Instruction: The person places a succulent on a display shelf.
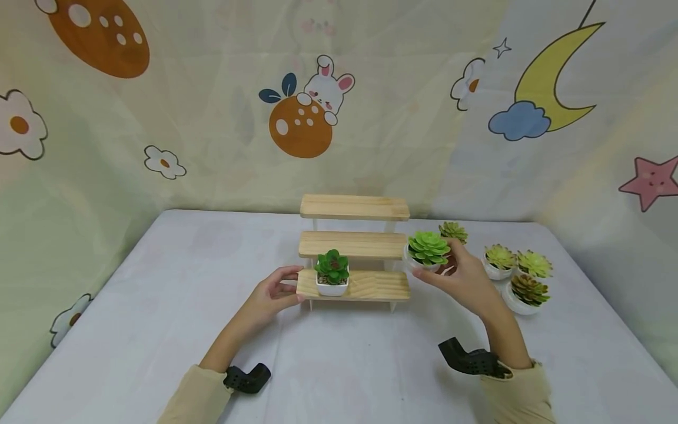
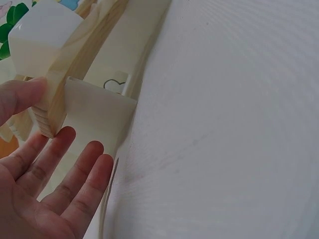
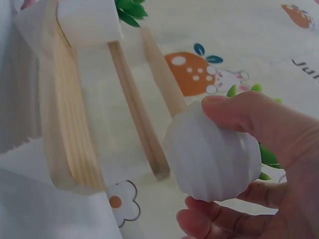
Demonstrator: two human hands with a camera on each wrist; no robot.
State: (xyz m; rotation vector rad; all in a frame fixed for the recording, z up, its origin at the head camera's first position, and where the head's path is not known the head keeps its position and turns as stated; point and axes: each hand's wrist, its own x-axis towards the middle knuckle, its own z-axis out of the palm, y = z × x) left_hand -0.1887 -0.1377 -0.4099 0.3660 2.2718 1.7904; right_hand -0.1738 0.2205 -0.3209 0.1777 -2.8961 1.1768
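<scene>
A three-tier wooden display stand stands on the white table, with a dark green succulent in a square white pot on its lowest tier. My left hand pinches the left end of that tier, thumb above and index finger below in the left wrist view, the other fingers spread. My right hand grips a bright green succulent in a round ribbed white pot, thumb on one side and fingers on the other. This pot is held up off the table beside the right end of the stand's middle tier.
Several more potted succulents stand to the right: one behind my right hand, a yellowish pair and a brownish one nearer. A printed cloth backdrop rises behind the table.
</scene>
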